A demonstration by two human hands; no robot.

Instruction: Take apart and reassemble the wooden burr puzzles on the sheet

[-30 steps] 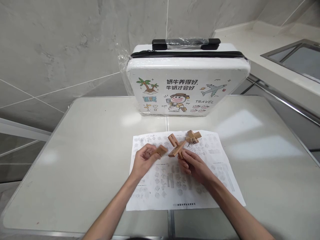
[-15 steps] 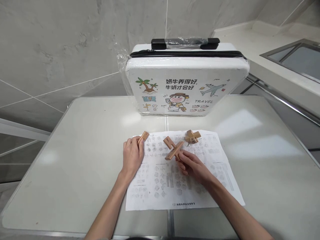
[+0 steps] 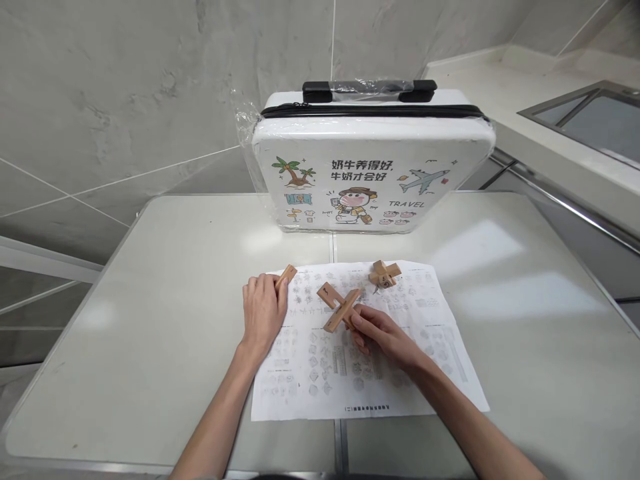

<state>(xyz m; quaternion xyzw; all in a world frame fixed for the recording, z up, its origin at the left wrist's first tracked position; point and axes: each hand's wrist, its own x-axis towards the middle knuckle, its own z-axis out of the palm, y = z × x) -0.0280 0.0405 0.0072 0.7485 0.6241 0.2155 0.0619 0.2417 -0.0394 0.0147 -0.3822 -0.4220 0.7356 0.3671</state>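
Note:
Two notched wooden puzzle pieces (image 3: 341, 309) joined as a cross are held by my right hand (image 3: 376, 333), thumb and fingers closed on the near end of one piece. A dark mark shows on the far end of that piece. My left hand (image 3: 265, 305) rests at the left edge of the printed sheet (image 3: 310, 408), its fingers curled round a single wooden puzzle piece (image 3: 287, 275) whose far end sticks out. Beyond my right hand, a small wooden puzzle cluster (image 3: 385, 274) with a dark mark sits on the sheet by itself.
A white suitcase (image 3: 310, 153) in clear plastic wrap stands upright at the back of the folding table (image 3: 150, 320). The sheet carries rows of small diagrams. A grey tiled wall rises behind, and a pale counter (image 3: 500, 100) lies to the right.
My right hand has turned the crossed pieces and brought them slightly left and toward me. My left hand stays nearly in place with its piece.

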